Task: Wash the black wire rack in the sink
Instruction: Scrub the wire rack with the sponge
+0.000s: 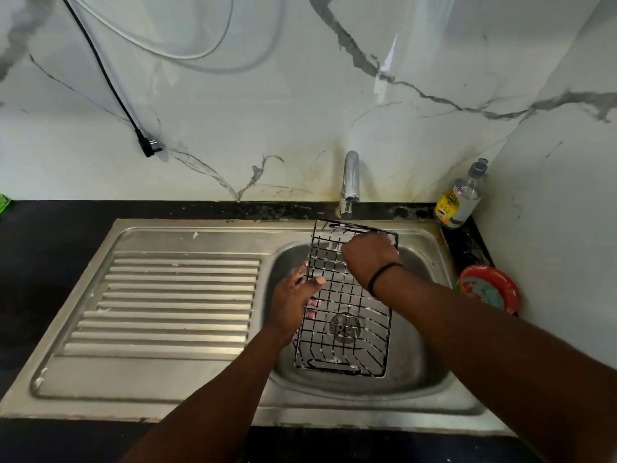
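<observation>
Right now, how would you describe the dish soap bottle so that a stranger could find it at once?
Start at the steel sink and follow its back edge right, past the chrome tap, to the corner where the marble walls meet. The bottle stands upright there on the black counter. It is clear with a yellow label and grey cap, unlike the low red bowl nearer the viewer.

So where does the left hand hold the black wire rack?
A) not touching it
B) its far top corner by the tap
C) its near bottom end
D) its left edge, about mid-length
D: the left hand grips the left edge of the black wire rack, thumb over the wires.
</observation>
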